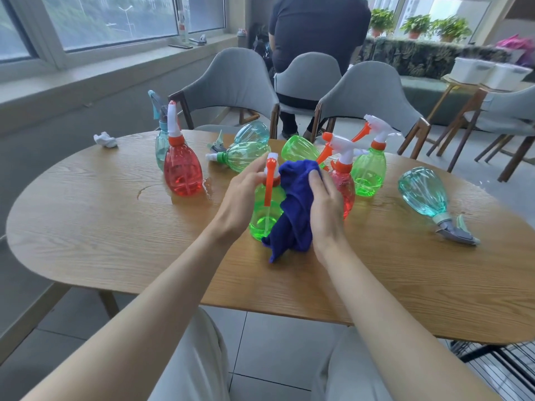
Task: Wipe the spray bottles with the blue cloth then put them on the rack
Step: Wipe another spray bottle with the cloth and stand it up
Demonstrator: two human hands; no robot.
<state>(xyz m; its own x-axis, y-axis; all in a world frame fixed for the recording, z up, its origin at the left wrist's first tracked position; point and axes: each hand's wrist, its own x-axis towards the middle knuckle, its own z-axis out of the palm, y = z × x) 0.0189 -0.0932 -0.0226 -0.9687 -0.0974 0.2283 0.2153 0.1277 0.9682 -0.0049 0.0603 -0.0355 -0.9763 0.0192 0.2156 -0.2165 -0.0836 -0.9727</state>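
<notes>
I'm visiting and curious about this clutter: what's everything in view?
Held bottle: one, green, table centre.
Other green bottles: three, green, two lying, one upright.
Red bottles: two, red, upright.
Teal bottles: three, teal, one upright, two lying.
Cloth: one, blue, against held bottle.
Tissue: one, white, table's left.
Table: one, wooden, foreground.
Chairs: four, grey, beyond table.
Wire rack: one, black, lower right.
Bystander: one, black-shirted, background.
Left hand: one, gripping held bottle's top.
Right hand: one, holding cloth.

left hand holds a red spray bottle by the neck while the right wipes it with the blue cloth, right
No, the head view shows the left hand holding a green spray bottle, not red; the right hand presses the blue cloth on it.
</notes>
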